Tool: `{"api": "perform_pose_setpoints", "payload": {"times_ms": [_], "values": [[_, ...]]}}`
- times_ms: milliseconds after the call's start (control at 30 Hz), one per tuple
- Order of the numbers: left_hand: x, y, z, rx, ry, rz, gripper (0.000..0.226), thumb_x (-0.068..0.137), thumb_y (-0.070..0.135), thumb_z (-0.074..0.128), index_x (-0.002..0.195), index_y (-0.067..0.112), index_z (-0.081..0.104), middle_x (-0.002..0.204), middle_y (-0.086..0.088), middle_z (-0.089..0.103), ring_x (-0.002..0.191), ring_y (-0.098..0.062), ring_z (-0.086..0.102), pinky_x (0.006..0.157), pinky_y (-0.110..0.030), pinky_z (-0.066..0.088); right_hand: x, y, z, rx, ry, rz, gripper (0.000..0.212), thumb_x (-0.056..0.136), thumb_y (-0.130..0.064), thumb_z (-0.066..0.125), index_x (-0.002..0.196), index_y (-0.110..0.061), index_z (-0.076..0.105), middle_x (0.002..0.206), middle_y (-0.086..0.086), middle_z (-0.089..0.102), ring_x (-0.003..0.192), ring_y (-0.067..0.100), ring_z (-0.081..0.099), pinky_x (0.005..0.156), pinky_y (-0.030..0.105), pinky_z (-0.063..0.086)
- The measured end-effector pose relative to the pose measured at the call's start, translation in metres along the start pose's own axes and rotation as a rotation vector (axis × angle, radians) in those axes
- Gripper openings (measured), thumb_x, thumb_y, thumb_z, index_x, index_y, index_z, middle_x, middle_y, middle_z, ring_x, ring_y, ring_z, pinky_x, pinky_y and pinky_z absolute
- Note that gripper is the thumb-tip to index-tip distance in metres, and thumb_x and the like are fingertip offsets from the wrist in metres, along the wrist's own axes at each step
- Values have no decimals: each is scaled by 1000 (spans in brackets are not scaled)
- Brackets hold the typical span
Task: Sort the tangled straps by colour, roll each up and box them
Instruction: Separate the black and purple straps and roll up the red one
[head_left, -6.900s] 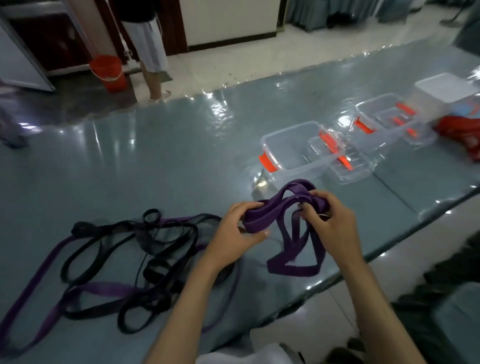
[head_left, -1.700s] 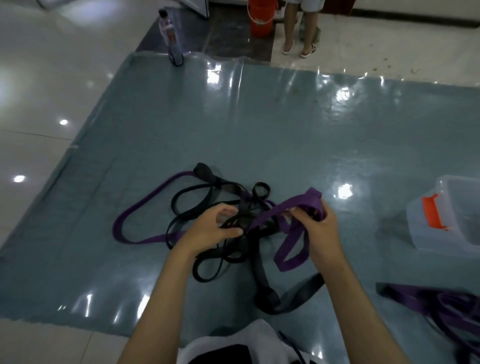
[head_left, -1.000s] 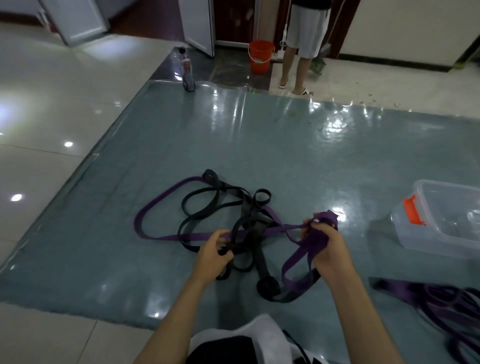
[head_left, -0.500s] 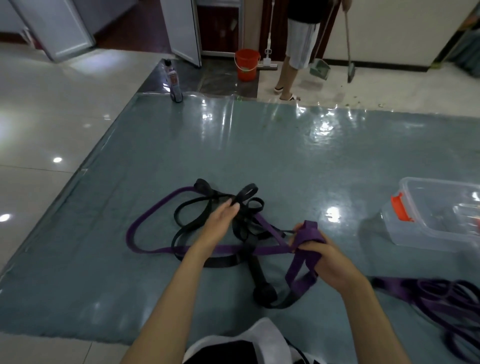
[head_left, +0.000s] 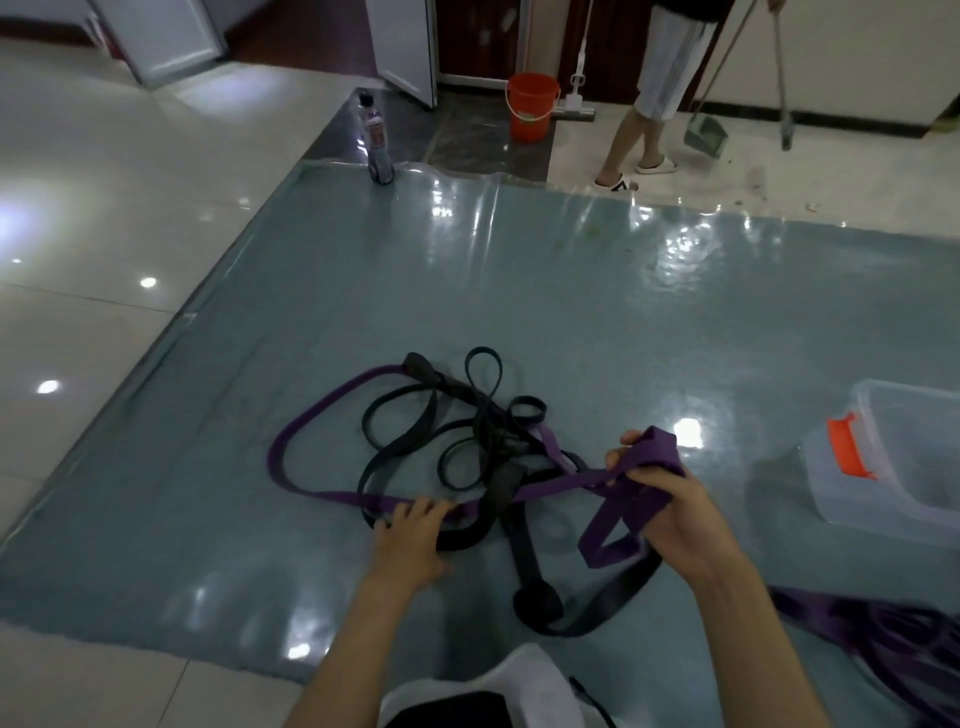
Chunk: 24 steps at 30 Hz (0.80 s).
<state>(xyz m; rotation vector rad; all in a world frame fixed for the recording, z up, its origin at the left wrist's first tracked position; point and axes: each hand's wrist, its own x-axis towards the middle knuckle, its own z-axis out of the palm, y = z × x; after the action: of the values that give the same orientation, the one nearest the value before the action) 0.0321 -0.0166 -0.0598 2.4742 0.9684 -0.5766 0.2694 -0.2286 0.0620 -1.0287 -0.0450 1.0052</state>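
A purple strap (head_left: 322, 415) loops through a tangle of black straps (head_left: 441, 441) on the grey-blue table. My right hand (head_left: 670, 499) grips folded turns of the purple strap, lifted a little off the table, with one loop hanging below. My left hand (head_left: 415, 530) lies on the stretched purple strap at the near edge of the tangle, fingers curled over it. A clear plastic box with an orange latch (head_left: 893, 457) stands open at the right. Another purple strap bundle (head_left: 883, 629) lies at the lower right.
The glossy table cover (head_left: 519, 291) stretches far back. A bottle (head_left: 376, 140) stands at its far left corner. Beyond it are an orange bucket (head_left: 532, 106), a mop and a person (head_left: 660, 88) sweeping with a dustpan. Tiled floor lies to the left.
My left hand has come back from the top of the black tangle to the stretched purple strap nearer me. My right hand keeps the purple folds and has risen slightly.
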Motion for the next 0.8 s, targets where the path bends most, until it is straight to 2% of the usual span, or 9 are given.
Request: {"api": "perform_pose_setpoints", "payload": {"times_ms": [100,233,333,400,467,533,600,700,800], "values": [[1,6,8,14,139,11,68,87,28,74,148,37,45,141,6,49,131,-27,47,105,-45,45,4,-2,-3,-9,39,-5,34,80,2,58,111,-9,66,94,12,71,85,24,71,92,36,49],[-5,-14,-11,-301,248,20,36,87,11,70,118,25,76,120,3,73,112,-20,68,91,-34,55,0,-9,-14,16,107,-9,29,81,2,58,106,-10,65,90,11,69,78,24,67,86,35,50],[-19,-30,-37,-247,559,-144,21,80,5,81,95,19,84,101,-9,74,96,-33,68,79,-41,54,-6,-7,-26,45,149,-27,29,79,3,56,104,-9,65,88,12,67,80,25,65,85,36,47],[-29,-37,-57,-227,726,-247,14,81,8,85,93,14,84,95,-15,68,88,-39,63,72,-47,54,-11,-2,-30,13,155,-35,30,78,3,55,104,-8,64,88,13,65,81,26,64,83,36,47],[-28,-41,-76,-352,808,-252,10,93,14,78,102,14,82,94,-13,71,82,-35,67,66,-42,55,-18,4,-33,-75,142,-33,32,77,1,57,107,-6,64,88,14,67,82,25,67,83,36,49],[-19,-36,-90,-429,808,-195,8,98,16,72,99,15,80,80,-4,72,74,-27,68,60,-34,50,-25,11,-35,-151,98,-10,35,77,0,61,111,-5,65,89,15,68,84,26,69,86,37,50],[-7,-23,-96,-433,788,-105,9,97,9,72,100,13,79,76,0,67,72,-23,65,62,-33,50,-32,16,-35,-171,46,16,37,78,2,63,114,-4,66,90,15,70,86,26,70,87,36,52],[9,-2,-91,-391,618,2,16,98,5,67,110,7,77,98,-13,73,88,-29,69,79,-45,59,-36,22,-33,-275,39,-4,34,85,12,62,115,-4,67,90,16,74,85,25,73,79,29,58],[12,12,-73,-205,360,68,27,99,11,63,122,12,75,117,-14,74,106,-31,69,89,-42,57,-36,30,-30,-467,113,-52,32,90,15,60,116,-3,66,93,18,73,87,28,71,86,38,56]]}}
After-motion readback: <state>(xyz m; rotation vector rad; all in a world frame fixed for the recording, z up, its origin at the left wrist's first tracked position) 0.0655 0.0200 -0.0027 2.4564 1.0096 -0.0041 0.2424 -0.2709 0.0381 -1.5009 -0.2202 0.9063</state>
